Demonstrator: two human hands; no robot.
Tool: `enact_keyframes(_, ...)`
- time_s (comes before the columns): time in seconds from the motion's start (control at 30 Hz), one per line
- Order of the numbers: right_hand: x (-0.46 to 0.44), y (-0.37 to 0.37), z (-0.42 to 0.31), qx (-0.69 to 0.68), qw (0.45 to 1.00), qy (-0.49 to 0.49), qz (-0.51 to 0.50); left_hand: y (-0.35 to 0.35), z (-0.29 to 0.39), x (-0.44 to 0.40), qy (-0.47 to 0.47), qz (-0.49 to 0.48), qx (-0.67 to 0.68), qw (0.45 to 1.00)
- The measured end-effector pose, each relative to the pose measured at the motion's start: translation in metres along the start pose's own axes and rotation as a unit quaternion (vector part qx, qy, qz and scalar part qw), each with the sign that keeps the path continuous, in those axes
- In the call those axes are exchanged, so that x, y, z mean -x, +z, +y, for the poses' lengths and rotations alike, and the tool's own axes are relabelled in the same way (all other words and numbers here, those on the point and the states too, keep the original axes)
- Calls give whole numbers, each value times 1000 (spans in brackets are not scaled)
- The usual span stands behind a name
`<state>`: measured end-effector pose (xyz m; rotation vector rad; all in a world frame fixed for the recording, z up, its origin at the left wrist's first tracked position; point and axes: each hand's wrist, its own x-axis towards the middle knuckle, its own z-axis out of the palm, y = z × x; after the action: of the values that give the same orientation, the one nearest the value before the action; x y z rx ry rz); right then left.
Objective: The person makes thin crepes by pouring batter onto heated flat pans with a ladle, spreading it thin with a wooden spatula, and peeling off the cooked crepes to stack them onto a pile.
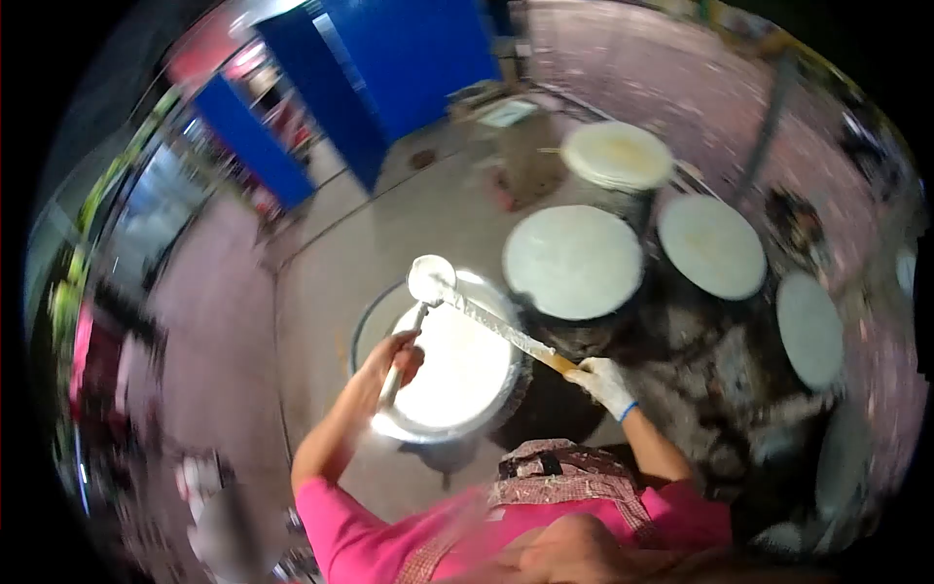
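My left hand (pixel 394 358) is closed round the handle of a ladle, and its round bowl (pixel 431 278), coated white, is raised over the far side of a large metal basin (pixel 428 435). White batter-like liquid (pixel 455 375) fills the basin. My right hand (pixel 603 386), in a white glove with a blue cuff, grips the wooden handle of a long flat spatula (pixel 496 326). White residue covers the spatula's blade. Its tip reaches across the basin and meets, or nearly meets, the ladle bowl; I cannot tell which.
Several round griddles with pale tops stand to the right, the nearest griddle (pixel 574 261) beside the basin. A dark, sooty area (pixel 681 341) lies between them. Blue panels (pixel 413 63) stand at the back. A grey blurred object (pixel 232 535) is at lower left.
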<state>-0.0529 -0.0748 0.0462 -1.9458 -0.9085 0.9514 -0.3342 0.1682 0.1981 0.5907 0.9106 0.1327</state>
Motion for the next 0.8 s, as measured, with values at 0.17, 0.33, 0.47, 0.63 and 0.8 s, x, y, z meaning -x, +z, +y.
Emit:
enact_keyframes(0.17,88,-92,21,-210,963,3,169,150,-24,-42,143,-100,-205,963)
enact_keyframes(0.33,165,-121,144,-142,951,64,266,253,-100,-196,-358,-270,46,893)
enact_keyframes(0.47,306,-122,253,-57,924,106,362,363,-245,-278,-532,-239,108,805)
enact_keyframes(0.63,471,-93,311,21,725,414,550,528,-435,-300,-462,-327,-143,812)
enact_keyframes(0.8,536,-168,285,-182,485,523,677,717,-549,-222,-407,-515,-387,648)
